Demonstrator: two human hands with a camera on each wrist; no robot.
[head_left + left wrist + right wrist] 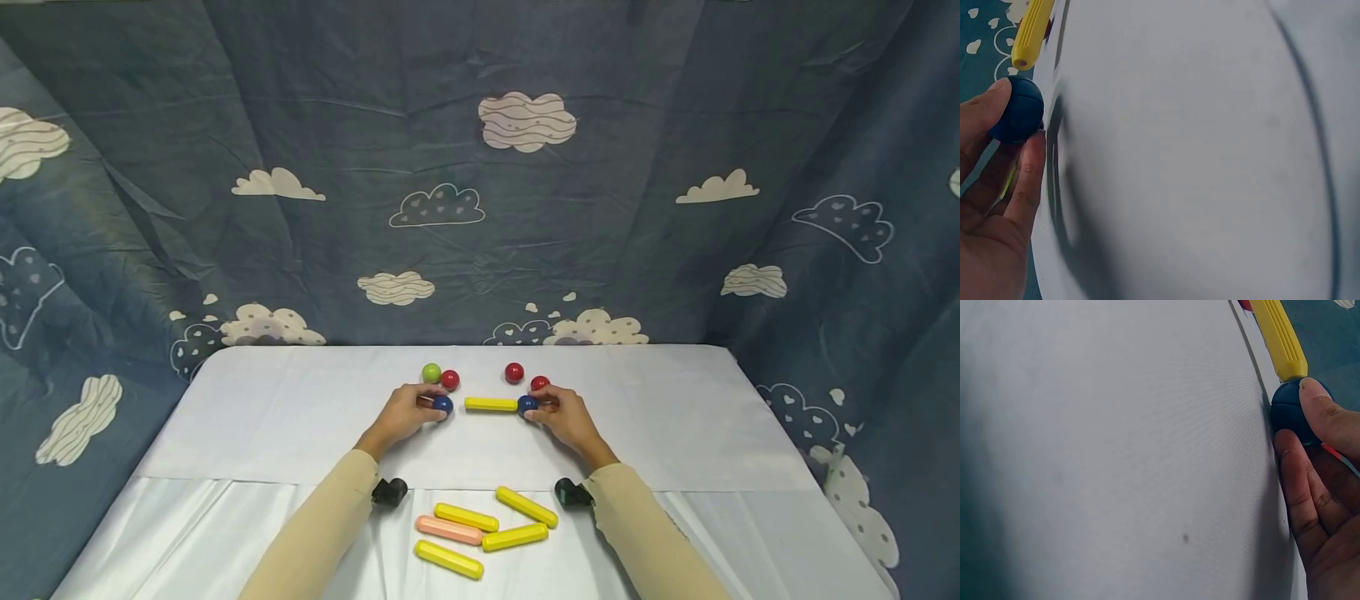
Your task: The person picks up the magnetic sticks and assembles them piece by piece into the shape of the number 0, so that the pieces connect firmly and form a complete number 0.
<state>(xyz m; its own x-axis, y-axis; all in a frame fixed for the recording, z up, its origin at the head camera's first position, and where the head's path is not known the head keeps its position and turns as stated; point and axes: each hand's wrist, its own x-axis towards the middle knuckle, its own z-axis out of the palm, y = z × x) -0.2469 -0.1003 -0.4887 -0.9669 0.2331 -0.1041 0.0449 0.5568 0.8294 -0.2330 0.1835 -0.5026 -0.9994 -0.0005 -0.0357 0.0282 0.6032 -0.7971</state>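
Observation:
Between thumb and fingers my left hand (406, 411) pinches a dark blue ball (443, 405). My right hand (567, 416) holds a second blue ball (527, 406) the same way. A yellow ribbed rod (491, 404) lies between the two balls; its right end meets the right-hand ball, as the right wrist view also shows at the rod's tip (1291, 367). A gap separates its left end from the left-hand ball (1020, 111). Behind the left hand sit a green ball (431, 372) and a red ball (450, 380). Two more red balls (513, 372) are near the right hand.
Closer to me on the white-covered table (247, 433) lie several yellow rods (448, 559) and one pink-orange rod (448, 530). A dark cloud-print curtain (450, 250) stands behind the table and along both sides. Black wrist cameras (390, 492) sit below both hands.

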